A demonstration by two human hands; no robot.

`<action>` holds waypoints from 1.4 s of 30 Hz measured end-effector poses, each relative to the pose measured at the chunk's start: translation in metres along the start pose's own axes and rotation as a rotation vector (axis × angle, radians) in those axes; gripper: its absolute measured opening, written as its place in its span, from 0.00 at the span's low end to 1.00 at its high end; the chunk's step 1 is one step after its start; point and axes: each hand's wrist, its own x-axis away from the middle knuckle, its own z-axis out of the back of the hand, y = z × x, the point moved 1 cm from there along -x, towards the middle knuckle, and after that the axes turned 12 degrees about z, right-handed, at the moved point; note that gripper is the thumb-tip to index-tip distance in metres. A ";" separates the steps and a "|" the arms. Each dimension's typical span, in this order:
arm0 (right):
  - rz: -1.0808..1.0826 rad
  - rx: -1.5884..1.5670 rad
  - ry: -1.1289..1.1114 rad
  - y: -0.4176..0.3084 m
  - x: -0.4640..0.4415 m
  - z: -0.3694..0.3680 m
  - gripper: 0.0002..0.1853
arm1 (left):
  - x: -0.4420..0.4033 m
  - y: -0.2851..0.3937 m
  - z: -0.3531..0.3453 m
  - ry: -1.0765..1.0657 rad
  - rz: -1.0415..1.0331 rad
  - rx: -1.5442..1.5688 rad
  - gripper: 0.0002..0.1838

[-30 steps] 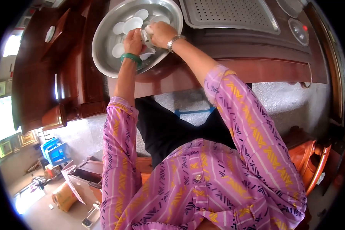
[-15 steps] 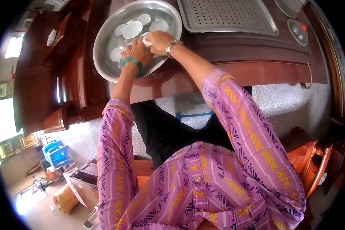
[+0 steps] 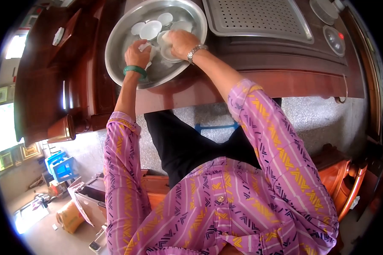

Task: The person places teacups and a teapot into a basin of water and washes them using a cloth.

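Observation:
A wide metal basin (image 3: 114,63) holds water and several small white cups, among them a white cup (image 3: 150,30) near the middle. Inside its left half, my left hand (image 3: 137,56), below a green bangle, curls its fingers round a small white cup (image 3: 145,46). My right hand (image 3: 183,43), with a metal watch at the wrist, is closed on something white at its fingertips, whose kind is unclear. Under that hand lies a pale round dish (image 3: 169,54), partly hidden by it.
A perforated metal tray (image 3: 259,19) lies right of the basin on the dark red table (image 3: 259,83). Farther right are a clear container (image 3: 324,12) and a clear domed lid with a red knob (image 3: 334,40). Wooden furniture (image 3: 83,63) stands on the left.
My hands have moved apart: the left went left with a cup in its fingers, the right slightly right. The dish under my right hand now shows more.

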 end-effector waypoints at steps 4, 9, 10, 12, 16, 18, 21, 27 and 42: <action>0.012 -0.023 -0.104 0.001 0.001 0.002 0.12 | 0.017 0.038 0.010 -0.079 0.168 0.174 0.17; 0.008 -0.014 0.039 0.009 -0.001 -0.005 0.11 | 0.014 0.059 0.019 -0.088 0.198 0.250 0.18; 0.012 -0.013 -0.101 0.006 0.000 -0.002 0.11 | 0.009 0.061 0.020 -0.089 0.196 0.246 0.18; 0.054 0.012 -0.132 0.004 0.004 -0.005 0.10 | -0.001 0.072 0.025 -0.032 0.224 0.039 0.21; 0.065 0.041 -0.177 0.004 0.004 -0.006 0.08 | -0.023 0.063 0.013 -0.078 0.177 0.049 0.23; 0.071 0.041 -0.138 0.004 0.003 -0.005 0.08 | -0.034 0.055 0.000 -0.063 0.018 -0.043 0.24; 0.032 0.007 -0.191 -0.015 0.017 0.003 0.07 | -0.041 0.029 -0.006 -0.223 -0.030 -0.021 0.23; 0.014 -0.052 -0.202 -0.049 0.018 0.001 0.14 | -0.054 0.034 0.023 -0.453 -0.138 -0.193 0.16; -0.020 -0.151 -0.166 -0.046 0.016 0.003 0.12 | -0.035 0.043 0.037 -0.601 -0.011 0.134 0.16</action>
